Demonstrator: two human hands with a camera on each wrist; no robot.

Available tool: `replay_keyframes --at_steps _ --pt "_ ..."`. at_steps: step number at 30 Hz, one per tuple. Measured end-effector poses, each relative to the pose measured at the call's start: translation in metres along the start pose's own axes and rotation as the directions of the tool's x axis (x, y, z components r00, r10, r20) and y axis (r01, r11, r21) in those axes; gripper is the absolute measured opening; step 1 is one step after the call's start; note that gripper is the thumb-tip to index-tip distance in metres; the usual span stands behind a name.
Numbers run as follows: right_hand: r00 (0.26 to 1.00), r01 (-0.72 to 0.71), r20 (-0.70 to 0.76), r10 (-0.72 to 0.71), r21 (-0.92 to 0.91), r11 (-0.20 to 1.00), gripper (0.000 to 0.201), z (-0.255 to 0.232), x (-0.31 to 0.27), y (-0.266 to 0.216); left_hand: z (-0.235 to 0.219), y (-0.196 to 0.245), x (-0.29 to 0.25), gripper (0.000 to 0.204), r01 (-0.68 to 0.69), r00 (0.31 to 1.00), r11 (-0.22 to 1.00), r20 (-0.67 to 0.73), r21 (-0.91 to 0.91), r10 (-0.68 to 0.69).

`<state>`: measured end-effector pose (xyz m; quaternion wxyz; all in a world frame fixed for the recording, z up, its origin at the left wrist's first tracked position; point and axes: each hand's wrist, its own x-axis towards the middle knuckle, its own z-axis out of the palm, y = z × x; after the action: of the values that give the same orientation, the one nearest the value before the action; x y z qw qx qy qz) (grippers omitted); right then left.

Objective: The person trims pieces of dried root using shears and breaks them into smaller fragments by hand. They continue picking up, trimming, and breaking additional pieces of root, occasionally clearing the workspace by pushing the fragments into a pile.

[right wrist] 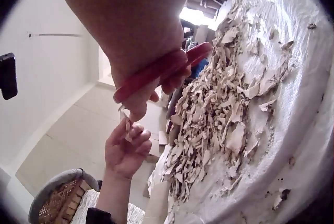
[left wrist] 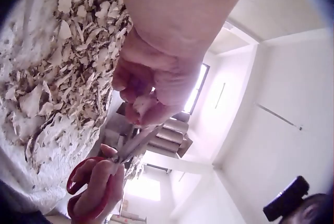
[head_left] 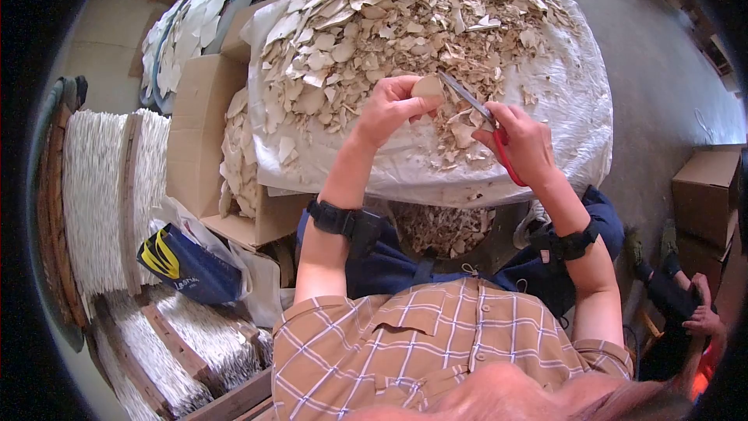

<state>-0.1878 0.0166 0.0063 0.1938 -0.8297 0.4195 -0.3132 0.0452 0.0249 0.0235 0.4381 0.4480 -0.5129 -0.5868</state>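
Observation:
My left hand [head_left: 392, 111] pinches a thin, pale, flat flake [head_left: 428, 88] between thumb and fingers, above a heap of similar flakes [head_left: 366, 47]. Red-handled scissors [head_left: 469, 100] are gripped in my right hand [head_left: 525, 143], with fingers through the handle loops. The blades point up and left, their tips close to the flake's right edge. In the left wrist view the scissors [left wrist: 136, 146] reach up to the fingers of the left hand [left wrist: 156, 85]. The right wrist view shows the red handle [right wrist: 156, 75] across the right hand, which partly hides the blades.
White plastic sheeting [head_left: 573, 129] covers the work surface beneath the heap. Left of it stands an open cardboard box [head_left: 191, 136] with larger flakes. A blue bag [head_left: 191, 265] and stacked white sheets [head_left: 97, 195] are farther left. Another person's hands [head_left: 703, 308] show at lower right.

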Motion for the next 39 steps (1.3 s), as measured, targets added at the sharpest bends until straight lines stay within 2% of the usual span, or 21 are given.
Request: replay_keyframes --at_steps 2,9,11,12,14,15,17,18,20,21,22,23,24,27,28,31,33,35,36,37,39 --pt "0.998 0.003 0.059 0.0 -0.052 0.999 0.037 -0.004 0.0 -0.001 0.001 0.003 0.0 0.011 0.014 1.0 0.997 -0.011 0.072 -0.014" --pt "0.992 0.062 0.112 -0.05 -0.104 0.993 0.037 -0.01 0.002 -0.001 0.003 0.01 -0.001 0.012 0.014 1.0 0.987 -0.003 0.158 -0.014" --pt "0.994 0.065 0.09 -0.066 0.013 0.998 0.034 -0.004 -0.002 0.003 -0.003 0.005 0.0 0.012 0.013 0.999 0.985 0.049 0.17 -0.021" --pt "0.994 0.063 0.09 -0.064 0.012 0.998 0.034 -0.003 -0.002 0.003 -0.002 0.008 -0.001 0.012 0.013 0.998 0.986 0.051 0.169 -0.022" --pt "0.994 0.049 0.093 -0.057 0.088 0.995 0.031 -0.001 -0.002 0.002 -0.001 0.015 -0.003 0.012 0.095 0.989 0.979 0.097 0.181 -0.114" --pt "0.994 0.048 0.092 -0.056 0.087 0.995 0.031 0.001 -0.003 0.0 -0.001 0.012 -0.002 0.012 0.094 0.989 0.979 0.098 0.18 -0.113" --pt "0.982 -0.131 0.149 0.114 0.11 0.985 0.029 0.003 -0.004 -0.002 0.003 0.002 0.001 0.015 0.085 0.99 0.995 0.115 -0.061 -0.078" --pt "0.981 -0.14 0.148 0.124 0.103 0.985 0.029 0.001 -0.003 -0.003 0.006 -0.002 0.002 0.015 0.088 0.989 0.994 0.126 -0.066 -0.079" --pt "0.936 -0.336 0.2 0.289 0.269 0.903 0.03 -0.004 0.006 -0.003 0.015 -0.009 0.004 0.019 0.149 0.989 0.97 0.017 -0.19 -0.148" --pt "0.933 -0.345 0.195 0.301 0.26 0.902 0.03 -0.003 0.007 -0.002 0.023 -0.01 0.004 0.019 0.152 0.988 0.969 0.032 -0.195 -0.149" --pt "0.929 -0.37 0.2 0.311 0.489 0.79 0.032 -0.001 0.008 -0.001 0.032 -0.009 0.002 0.021 0.194 0.981 0.957 0.039 -0.216 -0.19" --pt "0.926 -0.367 0.205 0.318 0.688 0.626 0.034 0.001 0.009 -0.002 0.039 -0.01 0.002 0.022 0.236 0.972 0.943 0.046 -0.234 -0.231" --pt "0.926 -0.355 0.203 0.319 0.758 0.547 0.035 0.001 0.011 -0.004 0.043 -0.013 0.002 0.023 0.213 0.977 0.95 0.08 -0.228 -0.2" --pt "0.939 -0.321 0.174 0.295 0.748 0.581 0.033 0.002 0.012 0.001 0.053 -0.015 0.002 0.025 0.148 0.988 0.972 0.061 -0.182 -0.14" --pt "0.931 -0.342 0.205 0.302 0.78 0.523 0.032 -0.001 0.013 -0.001 0.052 -0.016 0.003 0.025 0.148 0.988 0.972 0.061 -0.181 -0.139" --pt "0.934 -0.344 0.229 0.274 0.786 0.514 0.033 -0.006 0.016 0.003 0.044 -0.02 0.007 0.023 0.162 0.987 0.973 0.032 -0.162 -0.159" --pt "0.914 -0.359 0.222 0.34 0.834 0.419 0.033 -0.01 0.017 0.011 0.037 -0.02 0.005 0.018 0.226 0.97 0.91 -0.009 -0.348 -0.244" --pt "0.86 -0.456 0.262 0.438 0.781 0.427 0.033 -0.019 0.019 0.017 0.026 -0.017 0.004 0.015 0.218 0.969 0.893 -0.021 -0.394 -0.245" --pt "0.846 -0.499 0.209 0.49 0.633 0.591 0.031 -0.02 0.02 0.019 0.02 -0.02 0.004 0.015 0.171 0.97 0.854 -0.066 -0.492 -0.232" --pt "0.93 -0.33 0.016 0.367 0.474 0.816 0.031 -0.008 0.017 0.033 0.012 -0.024 0.003 0.016 0.115 0.968 0.806 -0.115 -0.581 -0.222" --pt "0.954 -0.287 0.023 0.3 0.37 0.884 0.032 0.003 0.012 0.035 -0.002 -0.029 -0.002 0.017 0.106 0.958 0.789 -0.149 -0.606 -0.244"
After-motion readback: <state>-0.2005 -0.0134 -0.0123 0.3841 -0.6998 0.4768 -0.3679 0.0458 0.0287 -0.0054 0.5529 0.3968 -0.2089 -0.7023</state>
